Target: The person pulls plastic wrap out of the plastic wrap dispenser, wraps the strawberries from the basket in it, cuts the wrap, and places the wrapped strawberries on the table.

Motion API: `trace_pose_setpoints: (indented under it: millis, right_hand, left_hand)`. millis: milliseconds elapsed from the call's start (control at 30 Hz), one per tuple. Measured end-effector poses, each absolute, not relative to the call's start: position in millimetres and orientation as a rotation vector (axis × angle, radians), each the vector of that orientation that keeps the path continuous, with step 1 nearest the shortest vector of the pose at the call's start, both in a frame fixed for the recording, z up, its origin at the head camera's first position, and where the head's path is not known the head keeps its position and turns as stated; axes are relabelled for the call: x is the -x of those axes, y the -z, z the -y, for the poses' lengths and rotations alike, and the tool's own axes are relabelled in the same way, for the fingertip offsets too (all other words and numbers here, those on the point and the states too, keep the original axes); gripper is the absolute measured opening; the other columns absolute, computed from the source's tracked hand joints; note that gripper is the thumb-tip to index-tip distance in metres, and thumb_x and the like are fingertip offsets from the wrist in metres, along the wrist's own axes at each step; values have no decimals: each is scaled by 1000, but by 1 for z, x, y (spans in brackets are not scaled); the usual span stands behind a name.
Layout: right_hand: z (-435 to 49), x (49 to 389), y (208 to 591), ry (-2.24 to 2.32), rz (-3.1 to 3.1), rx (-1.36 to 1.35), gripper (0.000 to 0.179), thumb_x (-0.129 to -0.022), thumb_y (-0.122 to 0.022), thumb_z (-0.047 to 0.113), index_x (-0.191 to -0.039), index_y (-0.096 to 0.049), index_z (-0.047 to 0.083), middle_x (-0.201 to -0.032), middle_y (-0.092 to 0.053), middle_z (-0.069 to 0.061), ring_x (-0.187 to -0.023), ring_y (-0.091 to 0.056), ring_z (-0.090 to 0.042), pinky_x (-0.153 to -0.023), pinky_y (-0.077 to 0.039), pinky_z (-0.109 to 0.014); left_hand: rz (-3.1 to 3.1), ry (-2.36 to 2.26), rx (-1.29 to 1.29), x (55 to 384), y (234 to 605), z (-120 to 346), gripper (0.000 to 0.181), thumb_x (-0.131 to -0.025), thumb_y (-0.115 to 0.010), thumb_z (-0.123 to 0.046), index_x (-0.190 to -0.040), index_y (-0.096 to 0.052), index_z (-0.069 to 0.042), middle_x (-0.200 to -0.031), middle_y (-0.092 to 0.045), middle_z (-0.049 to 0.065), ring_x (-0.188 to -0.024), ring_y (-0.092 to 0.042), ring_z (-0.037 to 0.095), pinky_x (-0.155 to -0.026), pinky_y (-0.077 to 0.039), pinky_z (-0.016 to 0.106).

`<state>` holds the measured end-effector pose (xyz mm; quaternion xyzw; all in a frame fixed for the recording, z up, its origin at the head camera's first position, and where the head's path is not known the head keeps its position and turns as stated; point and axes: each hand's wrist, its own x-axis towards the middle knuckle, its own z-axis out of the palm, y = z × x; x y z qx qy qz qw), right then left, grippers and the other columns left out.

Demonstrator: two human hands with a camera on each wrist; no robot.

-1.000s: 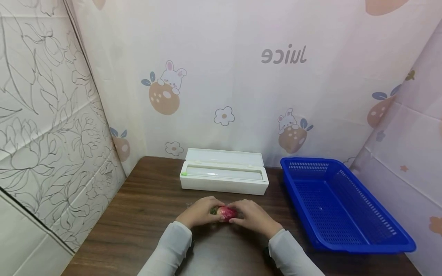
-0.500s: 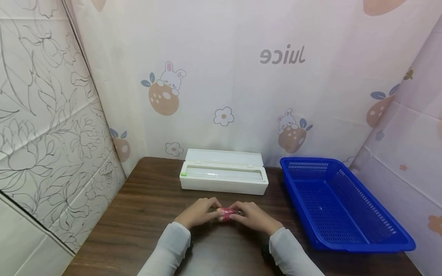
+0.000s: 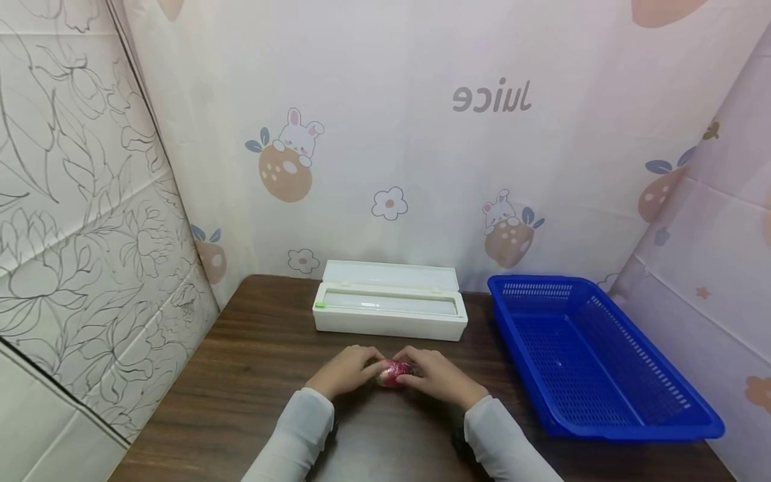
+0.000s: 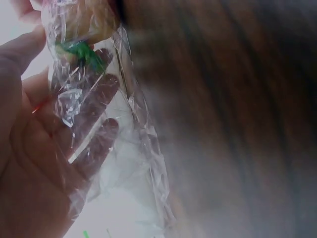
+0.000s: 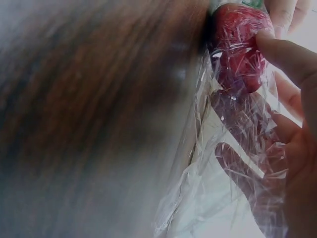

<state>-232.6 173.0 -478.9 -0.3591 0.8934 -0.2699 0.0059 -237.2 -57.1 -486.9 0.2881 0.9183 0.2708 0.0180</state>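
A red strawberry [image 3: 393, 373] with a pale top and green leaves lies between both hands, low over the table. Clear cling film [image 5: 233, 119] wraps it and trails loosely past both ends. My left hand [image 3: 345, 372] holds the leafy end, thumb in front and fingers behind; the film [image 4: 69, 106] hangs over those fingers in the left wrist view. At the red tip, my right hand [image 3: 442, 376] grips with its thumb pressed on the wrapped fruit and the other fingers behind the film. In the head view the fingers hide both ends of the strawberry.
Behind the hands stands a white cling film dispenser [image 3: 390, 324], lid raised, with a small green slider [image 3: 320, 304] at its left. A blue plastic basket [image 3: 530, 375] sits on the right of the brown wooden table [image 3: 241, 375]. Patterned curtains [image 3: 391, 134] enclose the table.
The strawberry has turned between the fingers; the green leaves seen at its left one second ago are now hidden in the head view. Both hands stay in nearly the same place, fingers slightly shifted.
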Motion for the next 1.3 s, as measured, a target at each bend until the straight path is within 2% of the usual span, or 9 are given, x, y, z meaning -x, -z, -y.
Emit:
trace_pose_setpoints:
  millis: [167, 433, 600, 733, 833, 933, 1100, 1300]
  right_hand:
    - [-172, 235, 480, 871, -2770, 1083, 32, -90, -60, 36, -118, -56, 20, -102, -67, 6, -87, -58, -1, -77, -55, -33]
    - [-173, 241, 483, 868, -2794, 1075, 28, -93, -56, 35, -117, -57, 22, -94, -67, 8, -76, -56, 0, -71, -54, -31]
    - [-174, 244, 484, 846, -2809, 1053, 26, -93, -55, 34, -116, -59, 21, -89, -66, 9, -71, -55, -1, -67, -53, -29]
    - [-173, 246, 484, 811, -2832, 1048, 28, -94, -54, 34, -116, -61, 18, -95, -67, 6, -80, -56, -2, -74, -54, -33]
    - [-173, 247, 484, 761, -2864, 1065, 28, -94, -54, 32, -116, -62, 15, -104, -67, 2, -93, -57, -7, -84, -53, -38]
    - [-172, 248, 484, 691, -2898, 1061, 29, -95, -53, 30, -116, -63, 13, -108, -67, -2, -100, -57, -13, -88, -50, -42]
    - [-172, 246, 481, 539, -2960, 1043, 33, -94, -53, 37, -116, -65, 16, -105, -67, 0, -97, -56, -16, -85, -48, -46]
    - [-171, 246, 479, 367, -3025, 1097, 42, -92, -49, 51, -112, -67, 19, -100, -68, 6, -90, -54, -14, -76, -47, -42]
  left_hand:
    - [-2970, -796, -931, 236, 485, 54, 31, -94, -52, -41, -109, -67, -18, -107, -67, -3, -102, -55, 13, -91, -48, 40]
    - [-3086, -741, -1052, 232, 471, 52, 18, -87, -64, -29, -103, -69, -21, -99, -68, -8, -95, -55, 9, -85, -50, 35]
    - [-3055, -705, -1061, 230, 471, 52, 25, -82, -71, -29, -105, -69, -20, -99, -68, -7, -94, -54, 10, -83, -51, 34]
    - [-3059, -685, -1019, 231, 475, 50, 36, -77, -76, -32, -109, -66, -21, -103, -66, -7, -97, -53, 10, -83, -51, 34]
    - [-3073, -667, -974, 231, 477, 49, 38, -76, -76, -34, -111, -65, -21, -105, -65, -6, -99, -53, 11, -84, -51, 36]
    - [-3077, -655, -954, 232, 479, 47, 41, -77, -75, -35, -114, -64, -20, -108, -64, -4, -101, -53, 12, -86, -51, 38]
    - [-3076, -639, -958, 234, 480, 45, 44, -78, -74, -36, -117, -62, -19, -111, -64, -2, -103, -53, 13, -89, -50, 37]
    - [-3076, -585, -970, 236, 480, 44, 47, -80, -72, -38, -120, -61, -18, -113, -63, 0, -104, -53, 15, -90, -49, 37]
